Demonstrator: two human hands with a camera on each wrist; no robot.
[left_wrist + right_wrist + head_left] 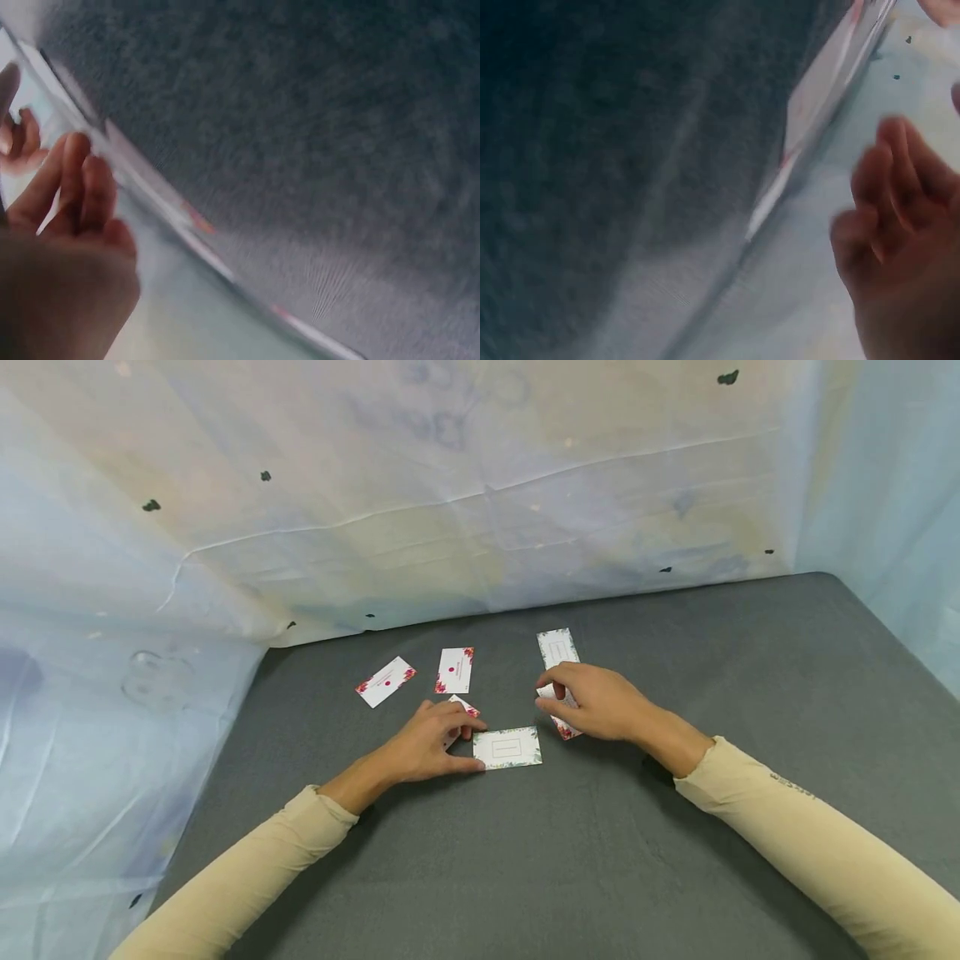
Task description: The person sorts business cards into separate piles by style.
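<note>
Far left on the grey table (600, 860), a red-cornered card (386, 682) lies tilted on its own, and just right of it a second red-patterned card (454, 671) sits more upright. Next comes the left hand (431, 745), fingers curled down over a third red-trimmed card (465, 706) that peeks out past the knuckles, while the thumb touches the left edge of the green-bordered card (507, 748) lying flat in the middle. Right of that, the right hand (596, 702) pinches a card with red corners (566, 730), its lower end poking out beneath the palm. Beyond its fingertips, another pale framed card (558, 648) rests apart. Both wrist views are too blurred to add detail.
</note>
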